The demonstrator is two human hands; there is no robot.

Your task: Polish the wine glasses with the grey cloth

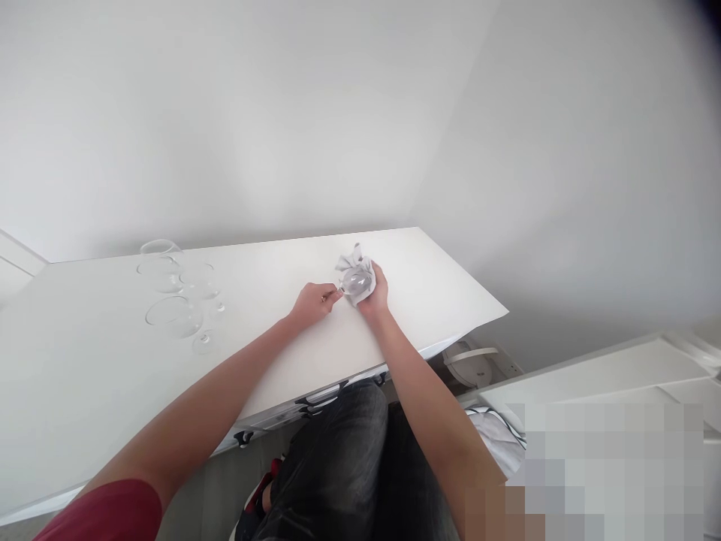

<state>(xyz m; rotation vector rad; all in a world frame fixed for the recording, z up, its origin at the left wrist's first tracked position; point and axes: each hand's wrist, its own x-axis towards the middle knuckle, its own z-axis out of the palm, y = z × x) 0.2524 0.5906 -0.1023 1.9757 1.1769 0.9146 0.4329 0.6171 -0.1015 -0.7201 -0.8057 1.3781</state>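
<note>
A wine glass [356,282] lies on its side over the white table [113,376], its bowl wrapped in a white cloth [354,264]. My right hand [376,295] cups the cloth-covered bowl from the right, fingers curled round it. My left hand [313,302] is closed in a pinch on the glass's stem, just left of the bowl. Both forearms reach across the table's front edge.
Three clear wine glasses [174,289] stand upright at the table's back left. White walls rise behind the table. A round white device [470,363] sits on the floor below the table's right end, and a white shelf [608,368] lies to the right.
</note>
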